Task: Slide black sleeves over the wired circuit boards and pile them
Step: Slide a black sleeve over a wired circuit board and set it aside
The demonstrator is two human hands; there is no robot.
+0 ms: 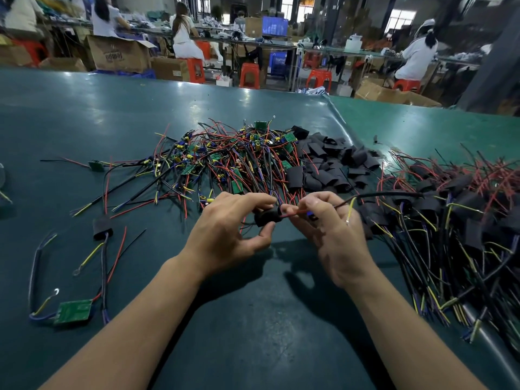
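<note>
From my head camera, both my bare hands meet above the dark green table mat (pixel 84 114). My left hand (pixel 230 235) curls its thumb and fingers round a short black flattened tube sleeve (pixel 267 216), holding it just off the mat. My right hand (pixel 332 229) pinches thin red wires (pixel 292 213) between thumb and forefinger right at the sleeve's open end; a black lead with a yellow-tipped wire (pixel 350 211) runs out past my right fingers toward the right. Whether a board sits inside the sleeve I cannot tell.

Beyond my hands lies a tangled heap of green circuit boards with red, yellow, blue and black wires (pixel 225 156). Just right of it is a pile of loose black sleeves (pixel 332 164). Farther right, a long pile of sleeved boards with trailing wires (pixel 450 220) touches the mat's edge. To my left lie a single bare green board with wires (pixel 74 312) and one sleeved piece (pixel 102 228), well apart from the heap.
</note>
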